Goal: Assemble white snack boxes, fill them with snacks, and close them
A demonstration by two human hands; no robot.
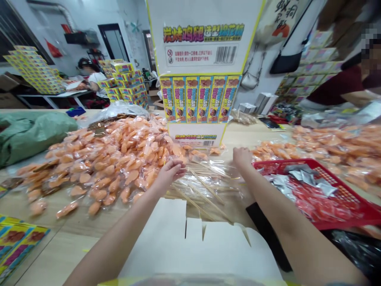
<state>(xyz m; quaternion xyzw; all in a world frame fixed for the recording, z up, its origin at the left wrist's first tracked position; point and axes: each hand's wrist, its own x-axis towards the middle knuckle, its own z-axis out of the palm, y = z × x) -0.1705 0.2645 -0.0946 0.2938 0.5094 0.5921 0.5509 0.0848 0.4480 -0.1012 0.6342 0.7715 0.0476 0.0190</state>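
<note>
Orange wrapped pieces [126,149] lie beside the left hand [172,171].

- Raised lid panel [205,14] of display carton: "炭烤鸡腿造型棉花糖" is printed in coloured characters.
- Warning label [190,56], same panel: "三岁以下幼儿" can be read; prohibition pictogram [170,53] and barcode [225,55] are included.
- Lower front panel [195,130]: title is repeated, smaller, with barcode.
- Small boxes [201,99]: vertical lettering is borne, partly legible.
- Pale hanging bag [268,28]: black Chinese characters are displayed, indistinct.
</note>
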